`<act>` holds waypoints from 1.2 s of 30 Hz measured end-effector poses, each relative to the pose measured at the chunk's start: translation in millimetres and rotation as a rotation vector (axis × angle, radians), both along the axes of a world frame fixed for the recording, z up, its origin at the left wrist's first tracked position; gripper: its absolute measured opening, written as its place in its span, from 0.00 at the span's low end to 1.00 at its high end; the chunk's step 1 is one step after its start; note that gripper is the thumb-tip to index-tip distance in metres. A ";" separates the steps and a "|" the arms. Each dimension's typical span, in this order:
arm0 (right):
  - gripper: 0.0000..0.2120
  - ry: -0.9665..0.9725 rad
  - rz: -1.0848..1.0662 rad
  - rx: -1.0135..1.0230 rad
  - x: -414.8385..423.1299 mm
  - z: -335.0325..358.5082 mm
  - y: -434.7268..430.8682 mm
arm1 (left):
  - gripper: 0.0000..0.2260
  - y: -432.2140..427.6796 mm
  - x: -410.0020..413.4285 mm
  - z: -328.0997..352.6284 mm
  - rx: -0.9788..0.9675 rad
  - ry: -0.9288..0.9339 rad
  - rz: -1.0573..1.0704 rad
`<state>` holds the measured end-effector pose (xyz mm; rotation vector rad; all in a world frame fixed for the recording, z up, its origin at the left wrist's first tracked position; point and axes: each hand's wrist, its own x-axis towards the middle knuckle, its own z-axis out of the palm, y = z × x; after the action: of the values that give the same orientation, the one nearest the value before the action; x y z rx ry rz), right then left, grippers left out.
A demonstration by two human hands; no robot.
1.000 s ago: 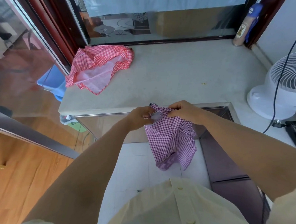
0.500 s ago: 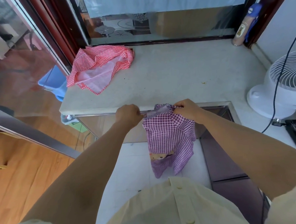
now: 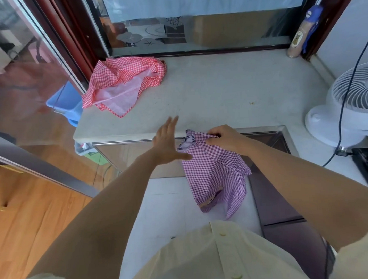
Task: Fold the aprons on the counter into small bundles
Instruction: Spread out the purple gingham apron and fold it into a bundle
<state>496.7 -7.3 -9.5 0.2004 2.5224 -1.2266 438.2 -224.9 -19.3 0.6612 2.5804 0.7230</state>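
Off the table's front edge, a purple gingham apron hangs from the right hand.
Right fingers pinch its top hem; left hand is spread flat, holding nothing. Best lay it flat on the table before folding.

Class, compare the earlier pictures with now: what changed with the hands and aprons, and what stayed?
The left hand let go of the purple apron and opened, reaching toward the counter. The right hand still pinches it; the red apron lies unmoved.
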 end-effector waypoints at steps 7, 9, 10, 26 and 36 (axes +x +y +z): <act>0.10 0.117 0.025 0.012 1.5 5.4 -6.9 | 0.06 25.7 -0.5 5.7 0.281 -0.181 0.094; 0.10 0.135 -0.001 0.004 1.5 4.3 -4.3 | 0.05 25.9 -0.7 9.4 0.334 -0.118 0.107; 0.10 0.121 0.016 0.012 2.0 3.8 -4.4 | 0.05 25.2 0.3 12.2 0.344 -0.054 0.085; 0.08 -0.101 -0.038 -0.029 4.5 -49.4 -29.6 | 0.08 -34.0 -9.3 37.3 0.594 -0.154 0.306; 0.09 -0.061 -0.042 -0.464 -7.9 -31.7 -104.8 | 0.09 -49.5 -0.9 18.7 0.524 -0.285 0.217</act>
<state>488.9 -112.1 -41.3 0.1744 2.1179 -1.7483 437.3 -274.4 -0.6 0.3825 2.2238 1.4766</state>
